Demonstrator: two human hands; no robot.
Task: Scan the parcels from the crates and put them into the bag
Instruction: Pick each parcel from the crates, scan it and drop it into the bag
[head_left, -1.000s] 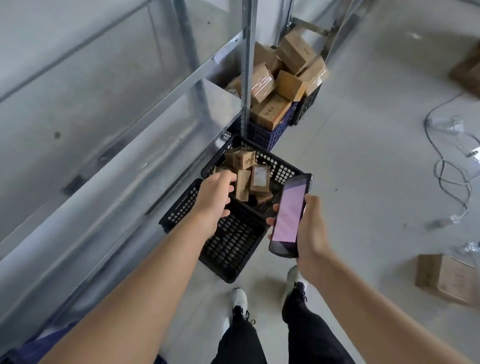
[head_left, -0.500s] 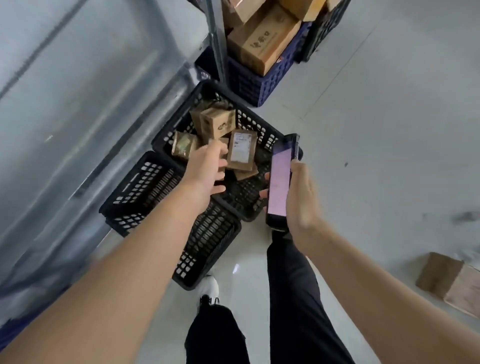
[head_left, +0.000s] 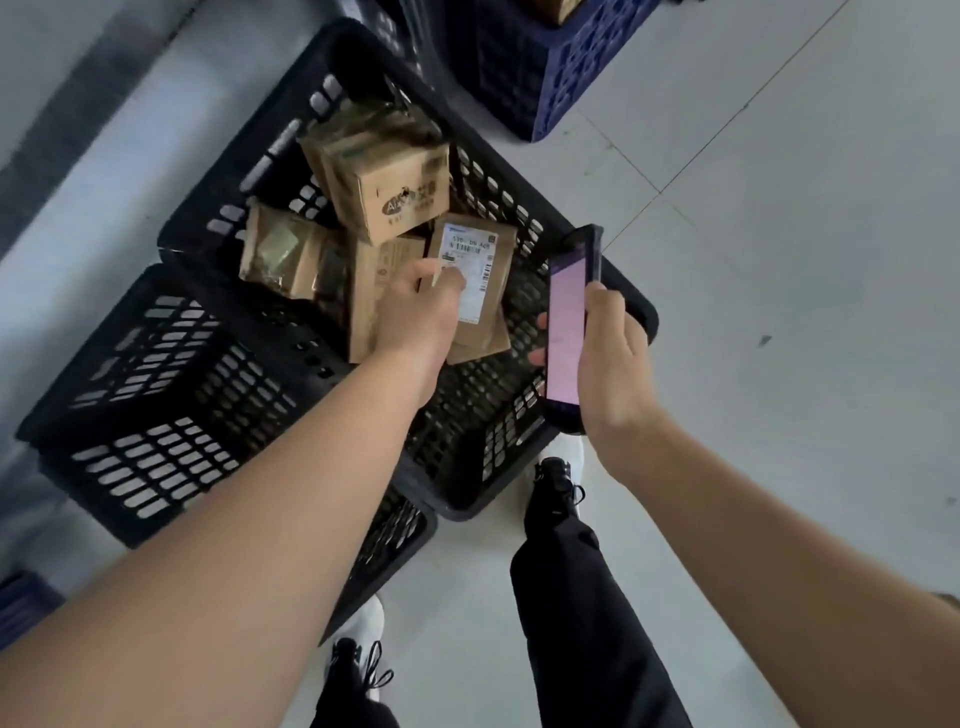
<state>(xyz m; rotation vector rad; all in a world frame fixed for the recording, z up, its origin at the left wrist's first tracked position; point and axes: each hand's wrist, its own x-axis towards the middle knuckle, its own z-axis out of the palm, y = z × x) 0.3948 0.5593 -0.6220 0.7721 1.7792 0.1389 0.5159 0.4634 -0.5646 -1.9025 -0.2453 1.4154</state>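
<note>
A black mesh crate (head_left: 234, 156) on the floor holds several brown cardboard parcels. One flat parcel with a white barcode label (head_left: 483, 260) lies on top at the right. My left hand (head_left: 415, 312) reaches into the crate, fingers curled on that parcel's left edge and label. A logo-printed box (head_left: 389, 192) sits behind it, and a flat parcel (head_left: 280, 249) leans at the left. My right hand (head_left: 613, 364) holds a black handheld scanner (head_left: 569, 322) with a lit pink screen upright beside the labelled parcel. No bag is in view.
A second black crate (head_left: 156, 415), with nothing visible inside, touches the first on the near left. A blue crate (head_left: 530, 67) stands behind. A grey metal shelf (head_left: 78, 130) runs along the left. My legs and shoes (head_left: 556, 483) stand on the pale tiled floor.
The view has dropped closer over the crate. My left hand has moved right onto the labelled parcel. The scanner stays upright in my right hand, beside the parcel.
</note>
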